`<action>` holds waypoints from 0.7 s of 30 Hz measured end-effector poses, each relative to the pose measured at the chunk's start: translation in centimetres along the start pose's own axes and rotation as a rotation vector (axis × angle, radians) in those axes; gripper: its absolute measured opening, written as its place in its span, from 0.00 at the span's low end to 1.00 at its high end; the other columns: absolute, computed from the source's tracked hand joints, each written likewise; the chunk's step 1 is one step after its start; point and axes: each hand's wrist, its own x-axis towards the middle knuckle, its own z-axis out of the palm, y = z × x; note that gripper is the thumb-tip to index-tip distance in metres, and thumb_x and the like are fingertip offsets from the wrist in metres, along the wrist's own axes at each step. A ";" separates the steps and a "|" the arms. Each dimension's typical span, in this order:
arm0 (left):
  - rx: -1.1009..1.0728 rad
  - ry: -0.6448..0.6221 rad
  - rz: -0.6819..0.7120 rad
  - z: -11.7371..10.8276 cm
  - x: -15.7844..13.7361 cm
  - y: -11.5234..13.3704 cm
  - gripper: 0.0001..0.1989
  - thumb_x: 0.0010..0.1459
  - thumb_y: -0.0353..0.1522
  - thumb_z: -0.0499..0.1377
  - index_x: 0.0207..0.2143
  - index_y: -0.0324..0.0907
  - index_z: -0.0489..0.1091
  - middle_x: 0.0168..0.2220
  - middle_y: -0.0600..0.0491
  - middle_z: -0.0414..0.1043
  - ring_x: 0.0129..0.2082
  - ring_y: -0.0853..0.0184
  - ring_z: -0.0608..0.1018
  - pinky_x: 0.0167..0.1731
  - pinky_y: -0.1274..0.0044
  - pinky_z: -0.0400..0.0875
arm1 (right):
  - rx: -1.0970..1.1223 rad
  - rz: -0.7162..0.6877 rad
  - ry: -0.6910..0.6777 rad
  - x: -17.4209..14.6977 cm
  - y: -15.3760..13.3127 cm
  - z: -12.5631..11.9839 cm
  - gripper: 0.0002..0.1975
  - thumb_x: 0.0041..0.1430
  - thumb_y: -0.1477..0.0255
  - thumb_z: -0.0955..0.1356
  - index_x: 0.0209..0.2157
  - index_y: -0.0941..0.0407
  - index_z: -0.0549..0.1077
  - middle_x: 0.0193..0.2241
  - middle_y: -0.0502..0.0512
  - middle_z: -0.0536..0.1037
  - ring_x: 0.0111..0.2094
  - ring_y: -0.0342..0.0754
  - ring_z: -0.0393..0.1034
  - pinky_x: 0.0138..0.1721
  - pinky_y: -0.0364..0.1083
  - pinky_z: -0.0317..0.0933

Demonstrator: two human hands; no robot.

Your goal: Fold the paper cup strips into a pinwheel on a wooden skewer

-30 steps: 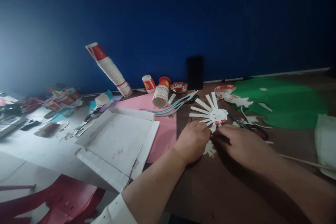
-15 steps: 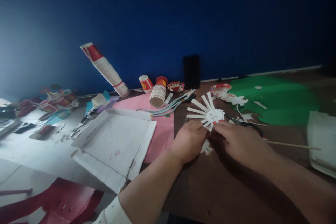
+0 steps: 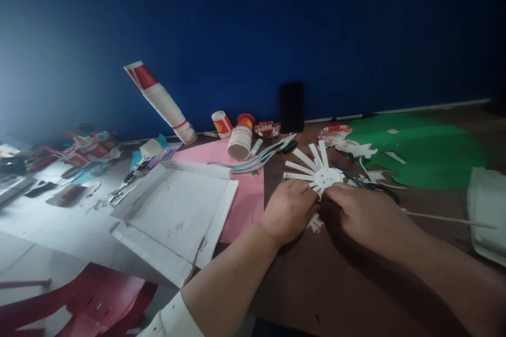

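A white paper cup cut into strips (image 3: 326,177) is splayed out like a sun, its round base in the middle. My left hand (image 3: 291,209) is closed at its near left edge, fingers pinching one of the strips. My right hand (image 3: 351,205) pinches the near side, thumb and fingertips close to those of the left. The fingertips hide the strips they hold. Under the hands lies a small cut paper scrap (image 3: 315,224). Just beyond the right hand lie scissors (image 3: 371,185), partly covered by it.
A white box lid (image 3: 185,205) and pink paper (image 3: 249,197) lie left. Behind are a paper cup (image 3: 222,124), a cup stack (image 3: 166,108), light-blue cables (image 3: 256,162) and a black phone (image 3: 291,107). Green paper (image 3: 430,152) and a wooden stick (image 3: 450,218) are right; a red chair (image 3: 103,295) stands front left.
The view has shifted slightly, so everything sits a little further right. Both hands stay at the cut paper cup, and its strips have turned a little.
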 end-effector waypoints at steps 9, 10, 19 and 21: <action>0.119 -0.101 0.042 -0.4 0.0 0.6 0.08 0.67 0.28 0.52 0.37 0.38 0.71 0.38 0.47 0.73 0.41 0.59 0.72 0.43 0.68 0.69 | 0.024 -0.108 0.016 -0.2 0.5 0.1 0.06 0.57 0.77 0.64 0.28 0.54 0.70 0.31 0.55 0.80 0.29 0.49 0.73 0.28 0.46 0.53; 0.126 -0.114 0.045 -0.5 0.0 0.7 0.08 0.67 0.28 0.52 0.37 0.38 0.71 0.38 0.46 0.73 0.42 0.59 0.72 0.44 0.68 0.69 | 0.030 -0.112 0.017 -0.2 0.6 0.1 0.06 0.57 0.77 0.64 0.28 0.54 0.70 0.31 0.56 0.80 0.29 0.49 0.73 0.28 0.46 0.53; 0.109 -0.097 0.021 -0.5 -0.1 0.9 0.09 0.67 0.27 0.52 0.37 0.38 0.71 0.39 0.45 0.72 0.42 0.58 0.72 0.45 0.68 0.69 | 0.004 -0.110 0.014 -0.2 0.4 -0.2 0.06 0.57 0.78 0.63 0.28 0.54 0.68 0.29 0.56 0.79 0.29 0.51 0.73 0.28 0.47 0.52; 0.045 -0.034 -0.009 -0.3 -0.2 0.7 0.09 0.67 0.28 0.51 0.37 0.38 0.71 0.40 0.45 0.73 0.42 0.59 0.73 0.45 0.67 0.69 | -0.004 -0.111 0.029 -0.2 0.5 -0.3 0.07 0.59 0.77 0.63 0.29 0.54 0.68 0.30 0.55 0.79 0.29 0.50 0.73 0.28 0.47 0.51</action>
